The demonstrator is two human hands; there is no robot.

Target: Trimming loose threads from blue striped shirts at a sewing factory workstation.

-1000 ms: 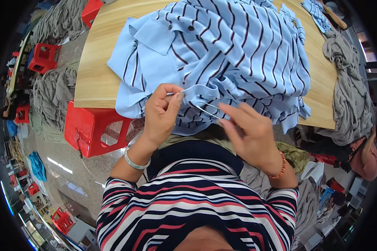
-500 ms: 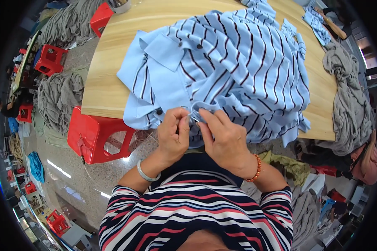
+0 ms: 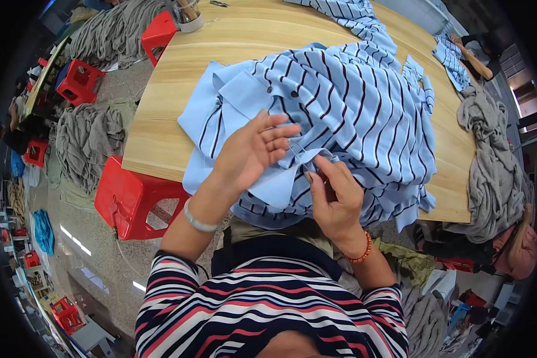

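Pinching shirt (image 3: 370,113) edge in right hand (image 3: 338,194), thumb to fingers, likely to steady it, with left hand (image 3: 250,154) loosely open leftward, apparently empty.

A wood table (image 3: 161,125) stands in the middle. A red stool (image 3: 122,191) sits by its near left corner. The grey floor (image 3: 107,262) on the left shines with streaks of light (image 3: 76,240).

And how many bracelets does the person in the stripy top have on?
2. A pale bangle is on the left wrist, and orange beads circle the right wrist. Both wrists show, so probably none are hidden there.
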